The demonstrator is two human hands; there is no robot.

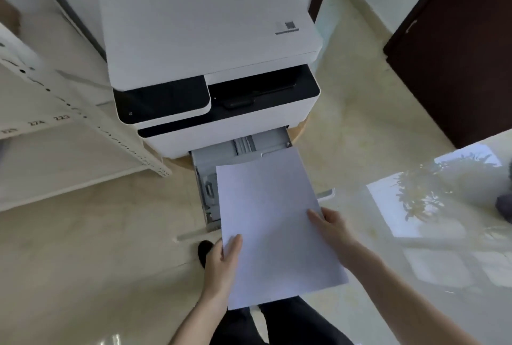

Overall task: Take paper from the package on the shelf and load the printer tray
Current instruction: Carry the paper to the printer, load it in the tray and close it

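Observation:
A white stack of paper (273,222) hangs over the pulled-out grey printer tray (219,156), its far edge above the tray's middle. My left hand (223,261) grips the stack's near left edge, thumb on top. My right hand (329,225) holds the right edge. The white and black printer (210,48) stands behind the tray on a low wooden base. The paper hides most of the tray's floor; grey guides show at its left and far end. The paper package is out of view.
A white metal shelf frame (83,120) stands to the left of the printer. A dark wooden door (457,53) is at the right. Glossy beige floor tiles lie all around. My dark shoe (205,252) and dark trousers (291,325) are below the paper.

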